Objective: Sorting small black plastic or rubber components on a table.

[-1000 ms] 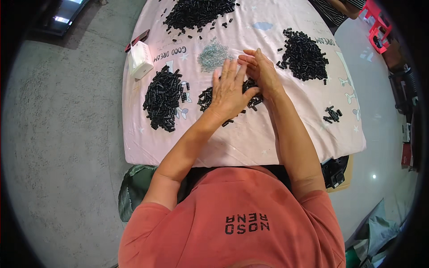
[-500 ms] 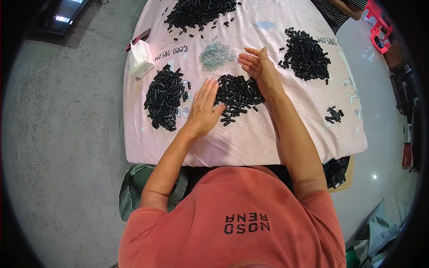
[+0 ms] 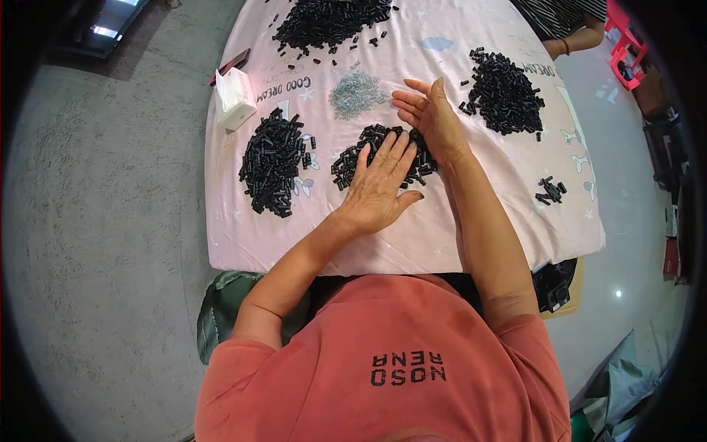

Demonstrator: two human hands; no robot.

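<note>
The left fingers are stretched out nearly straight with narrow gaps between them, the back of the left hand upward and its thumb set wide toward the right. They lie over the middle heap of short black pieces, covering part of it; whether their undersides grip any piece cannot be told. The heap shows on both sides of these fingers, its right edge just beside the right hand. The right fingers curve loosely toward the left, that thumb raised apart from them in a wide opening, and they appear to hold nothing.

Just left of the right fingertips is a pile of small clear pieces; contact is too close to judge. Around both hands' fingers are 3 more black heaps: a left heap, a right heap and a far heap beyond the clear pieces. Nearer the body than the right fingers, and well right of them, lies 1 small black cluster. Well left of the fingers stands 1 white tissue box. All rest on the pink-covered counter.
</note>
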